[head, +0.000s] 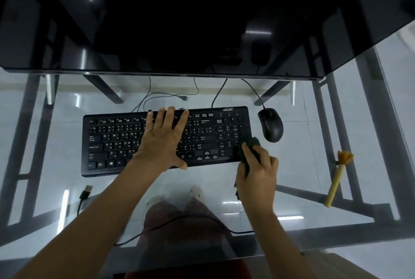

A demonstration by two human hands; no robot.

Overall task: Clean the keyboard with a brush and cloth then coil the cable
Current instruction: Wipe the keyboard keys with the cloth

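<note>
A black keyboard (116, 144) lies on the glass desk (303, 166). My left hand (162, 138) rests flat on its middle keys, fingers spread, thumb at the front edge. My right hand (258, 177) grips a dark cloth (248, 146) pressed against the keyboard's front right corner, by the number pad. A yellow brush (338, 177) with orange bristles lies loose on the glass to the right. The keyboard's cable (170, 222) trails across the desk near me and ends in a USB plug (86, 191) at the left.
A black mouse (270, 125) sits just right of the keyboard, close to the cloth. A dark monitor (179, 20) fills the back. Thin cables (155, 96) run behind the keyboard. Metal desk legs and my lap show through the glass.
</note>
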